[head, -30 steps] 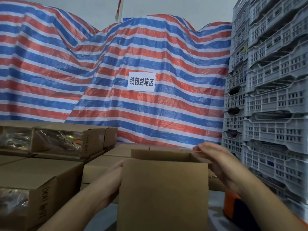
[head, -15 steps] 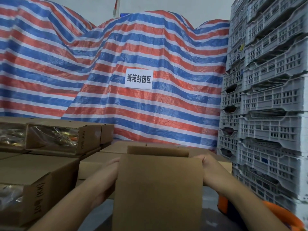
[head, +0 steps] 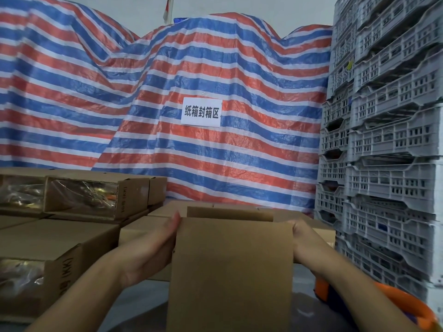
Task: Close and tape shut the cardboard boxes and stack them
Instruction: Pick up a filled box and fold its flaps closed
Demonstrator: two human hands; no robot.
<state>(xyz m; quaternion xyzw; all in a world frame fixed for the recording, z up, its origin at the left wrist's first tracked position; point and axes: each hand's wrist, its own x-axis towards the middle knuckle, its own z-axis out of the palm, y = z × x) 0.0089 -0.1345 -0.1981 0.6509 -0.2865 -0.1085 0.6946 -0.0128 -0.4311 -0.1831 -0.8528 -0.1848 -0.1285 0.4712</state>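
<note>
Cardboard box (head: 231,271) stands near centre on the tabletop, flaps up. Left hand (head: 153,248) presses flat against its left side; right hand (head: 303,238) grips the right edge (fingers hidden). Better to square the walls evenly before folding flaps.

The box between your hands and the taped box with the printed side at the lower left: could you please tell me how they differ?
The box between the hands stands tall with its flaps up and open; the taped box at the lower left lies low with its top shut. The held box shows plain cardboard; the other shows glossy tape and printed characters on its sides. The left hand and right hand flank the first; nothing touches the second. Both are brown cardboard.
</note>
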